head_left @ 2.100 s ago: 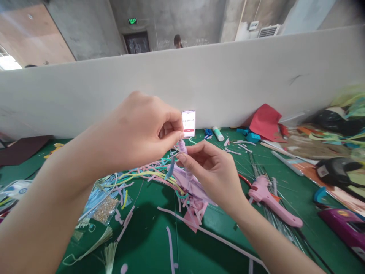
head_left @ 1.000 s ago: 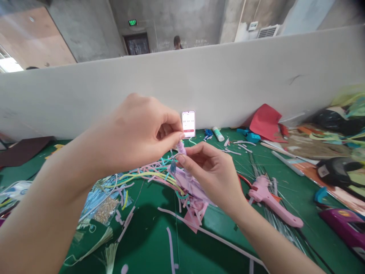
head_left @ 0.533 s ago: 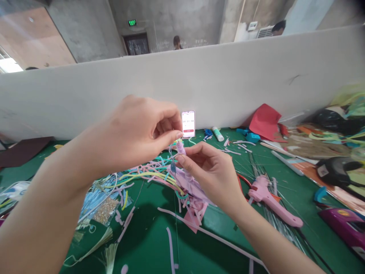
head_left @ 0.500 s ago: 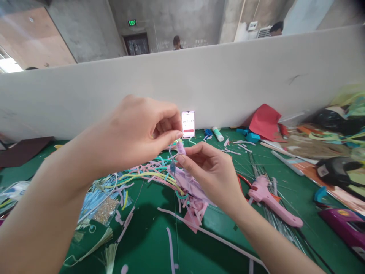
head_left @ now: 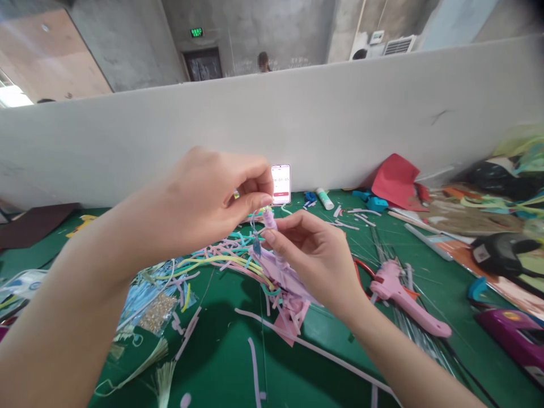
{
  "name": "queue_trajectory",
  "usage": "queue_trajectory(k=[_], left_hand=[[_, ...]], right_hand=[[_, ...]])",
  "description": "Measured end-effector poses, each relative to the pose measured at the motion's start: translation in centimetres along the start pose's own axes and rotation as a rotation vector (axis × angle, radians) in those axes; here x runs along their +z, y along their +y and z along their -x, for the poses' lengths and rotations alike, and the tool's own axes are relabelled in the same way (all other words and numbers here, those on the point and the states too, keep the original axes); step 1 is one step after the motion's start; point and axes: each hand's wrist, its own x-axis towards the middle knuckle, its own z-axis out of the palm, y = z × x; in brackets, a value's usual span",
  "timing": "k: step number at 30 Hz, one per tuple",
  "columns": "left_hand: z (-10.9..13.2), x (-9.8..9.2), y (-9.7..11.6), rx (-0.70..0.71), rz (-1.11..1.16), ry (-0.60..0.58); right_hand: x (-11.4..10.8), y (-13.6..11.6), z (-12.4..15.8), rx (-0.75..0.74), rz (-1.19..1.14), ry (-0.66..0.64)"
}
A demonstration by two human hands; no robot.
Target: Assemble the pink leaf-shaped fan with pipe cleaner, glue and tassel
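My right hand (head_left: 318,255) is closed, thumb and fingers pinching a lilac-wrapped stick (head_left: 269,220) whose tip points up. My left hand (head_left: 208,198) is closed in a pinch just above that tip; what its fingertips hold is too small to make out. A small blue tassel-like piece (head_left: 257,246) hangs from a thin loop beside the stick. Below my right hand spreads a craft piece of lilac and pink parts (head_left: 293,303), partly hidden by the hand. Yellow, pink and teal strands (head_left: 225,260) trail from it toward the left.
A phone showing a timer (head_left: 281,184) leans on the white partition (head_left: 170,136). To the right lie a pink glue gun (head_left: 403,300), clear sticks, and a purple tool (head_left: 510,340). Left are a bag of beads (head_left: 157,311) and pale tassels (head_left: 165,379). Lilac offcuts litter the green table.
Both hands stay almost still; my left hand has shifted very slightly. The phone's timer has advanced by a second. Beyond the partition, a person's head at the right has moved left.
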Motion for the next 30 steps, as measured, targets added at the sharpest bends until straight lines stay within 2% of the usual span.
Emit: queue_trajectory(k=[23, 30], left_hand=[[0.08, -0.56, 0.83, -0.055, 0.032, -0.023], [-0.04, -0.33, 0.36, -0.013, 0.044, -0.012]], right_hand=[[-0.13, -0.27, 0.11, 0.024, 0.003, -0.009], [0.00, -0.03, 0.18, 0.010, -0.034, 0.009]])
